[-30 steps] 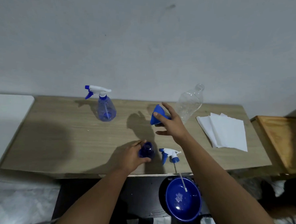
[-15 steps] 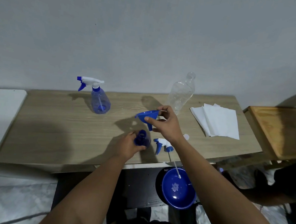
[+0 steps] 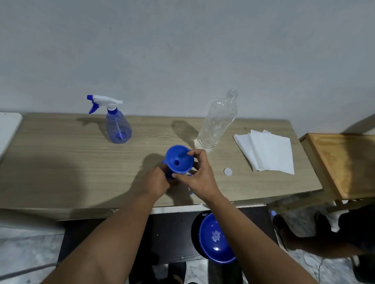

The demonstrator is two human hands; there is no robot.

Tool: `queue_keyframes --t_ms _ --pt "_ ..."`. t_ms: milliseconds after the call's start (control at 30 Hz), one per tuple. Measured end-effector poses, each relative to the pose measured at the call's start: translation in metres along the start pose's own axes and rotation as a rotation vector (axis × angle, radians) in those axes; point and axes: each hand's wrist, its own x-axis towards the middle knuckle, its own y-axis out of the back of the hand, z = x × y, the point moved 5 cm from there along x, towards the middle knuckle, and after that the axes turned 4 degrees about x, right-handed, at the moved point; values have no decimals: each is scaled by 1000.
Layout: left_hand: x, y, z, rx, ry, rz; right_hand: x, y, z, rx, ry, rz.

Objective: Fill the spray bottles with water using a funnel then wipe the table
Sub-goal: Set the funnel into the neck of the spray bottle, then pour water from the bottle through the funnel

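Observation:
A blue funnel (image 3: pixel 179 161) stands upright over the neck of an open blue spray bottle (image 3: pixel 169 174) near the table's front edge. My right hand (image 3: pixel 199 175) grips the funnel's rim from the right. My left hand (image 3: pixel 156 180) wraps around the bottle, which is mostly hidden behind it. The removed spray head is hidden under my right hand. A second spray bottle (image 3: pixel 117 125) with its white and blue trigger head on stands at the back left. A clear plastic water bottle (image 3: pixel 217 121) with no cap stands just behind my hands.
White paper towels (image 3: pixel 266 150) lie at the right of the wooden table (image 3: pixel 62 157), with a small white cap (image 3: pixel 227 171) in front of them. A blue bowl (image 3: pixel 215 239) sits below the table's front edge. A wooden bench (image 3: pixel 346 163) adjoins on the right.
My right hand carried the funnel from the back of the table, turned it upright and brought it down over the open bottle held by my left hand.

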Motion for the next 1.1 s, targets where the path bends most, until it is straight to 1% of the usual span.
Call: queue_keyframes --t_ms 67,133,167,233,300,333,400,500,567,633,767,900,1100 --pt "-2 1 1 12 -2 0 -6 8 -4 -42 -5 -38" --pt "-8 3 2 11 5 -13 -11 23 -12 -72 12 -10" --pt "-8 2 -1 -22 17 -20 -12 33 -18 -76 41 49" --pt "-9 4 -4 -109 7 -17 -8 60 -29 -86 101 272" --pt "-15 10 -3 -140 -12 -5 6 84 -35 -100 94 488" --pt "-20 15 -1 -148 -7 6 16 91 -37 -101 62 541" --pt "-25 19 -3 -166 -18 31 40 99 -41 -119 -14 550" --pt "-29 19 -1 -206 -50 38 77 99 -47 -173 -73 468" --pt "-30 20 2 -230 -59 51 95 97 -48 -227 -81 417" --pt "-31 23 5 -229 -62 80 106 95 -46 -201 -60 406" --pt "-29 21 6 -279 -57 105 99 93 -43 -125 11 495" --pt "-28 20 8 -311 -51 108 79 95 -35 14 52 602" --pt "-29 29 8 -300 -71 129 57 106 -65 126 183 613"
